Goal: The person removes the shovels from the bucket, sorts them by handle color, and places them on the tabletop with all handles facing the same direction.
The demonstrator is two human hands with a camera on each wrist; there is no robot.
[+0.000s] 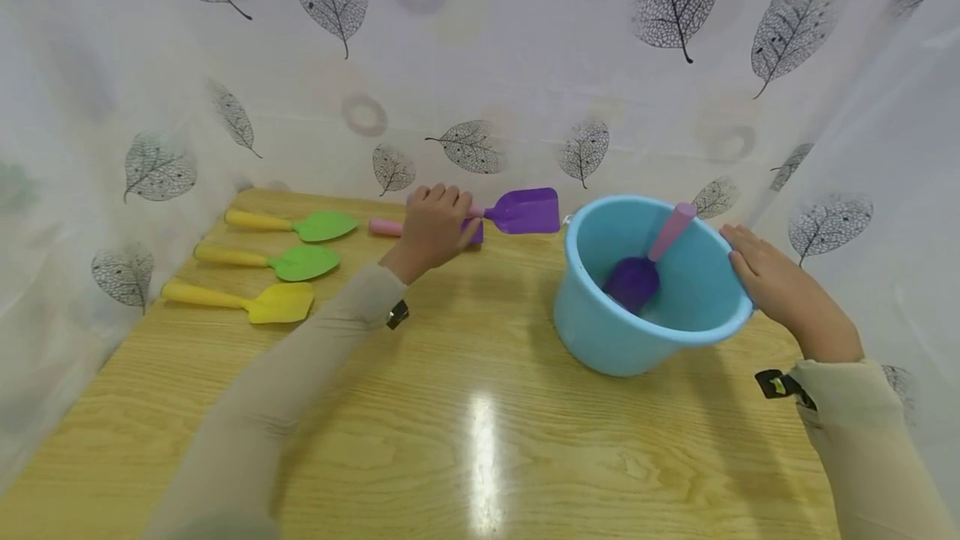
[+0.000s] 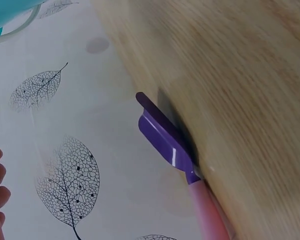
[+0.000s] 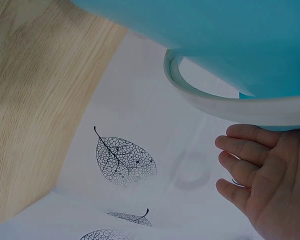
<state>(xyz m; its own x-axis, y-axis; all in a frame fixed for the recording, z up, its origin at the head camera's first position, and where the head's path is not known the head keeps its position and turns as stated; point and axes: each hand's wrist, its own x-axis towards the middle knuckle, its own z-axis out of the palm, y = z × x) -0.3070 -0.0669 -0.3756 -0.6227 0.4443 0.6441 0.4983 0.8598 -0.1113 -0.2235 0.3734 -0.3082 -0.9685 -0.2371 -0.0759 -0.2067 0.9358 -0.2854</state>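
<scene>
My left hand point(image 1: 435, 227) grips the pink handle of a purple toy shovel point(image 1: 528, 211), its blade pointing right toward the bucket. Beneath that hand, a second purple shovel point(image 2: 162, 140) with a pink handle lies on the table; the hand partly covers it in the head view. A light blue bucket point(image 1: 611, 344) stands upright to the right. Inside it leans another purple shovel point(image 1: 672, 230), pink handle up against the rim. My right hand point(image 1: 795, 298) rests at the bucket's right rim, fingers fairly straight beside the white bail handle point(image 3: 215, 102).
On the left of the wooden table point(image 1: 420, 440) lie two green trowels point(image 1: 326, 226) with yellow handles, one behind the other, and a yellow shovel point(image 1: 281, 303) in front. A leaf-printed white sheet point(image 1: 480, 65) hangs behind and along both sides.
</scene>
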